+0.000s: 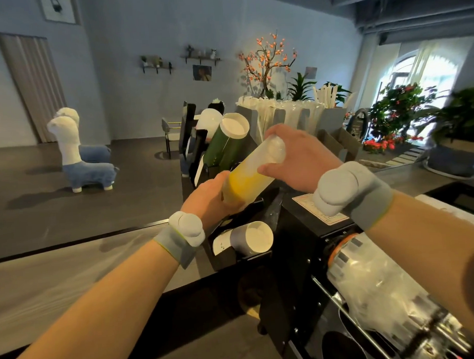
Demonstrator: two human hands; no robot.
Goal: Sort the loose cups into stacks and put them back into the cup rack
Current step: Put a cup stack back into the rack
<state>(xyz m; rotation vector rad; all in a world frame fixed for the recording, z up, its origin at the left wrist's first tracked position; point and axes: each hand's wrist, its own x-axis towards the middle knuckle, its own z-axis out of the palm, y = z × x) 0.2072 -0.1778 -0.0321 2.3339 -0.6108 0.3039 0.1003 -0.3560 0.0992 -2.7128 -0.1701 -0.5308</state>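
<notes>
Both my hands hold a long tilted stack of frosted plastic cups with a yellow lower part [253, 173] over the black cup rack [227, 256]. My left hand [208, 197] grips its lower yellow end. My right hand [301, 161] grips the upper clear end. In the rack, a dark green stack of paper cups [226, 144] leans just behind, a white-topped stack [208, 121] sits further back, and a grey stack [248, 240] lies in the lower slot below my left wrist.
A black machine with a roll of sealing film [373, 279] stands at the right under my right forearm. A grey holder with wrapped straws [290, 113] is behind the rack. The grey counter [72, 279] runs along the left.
</notes>
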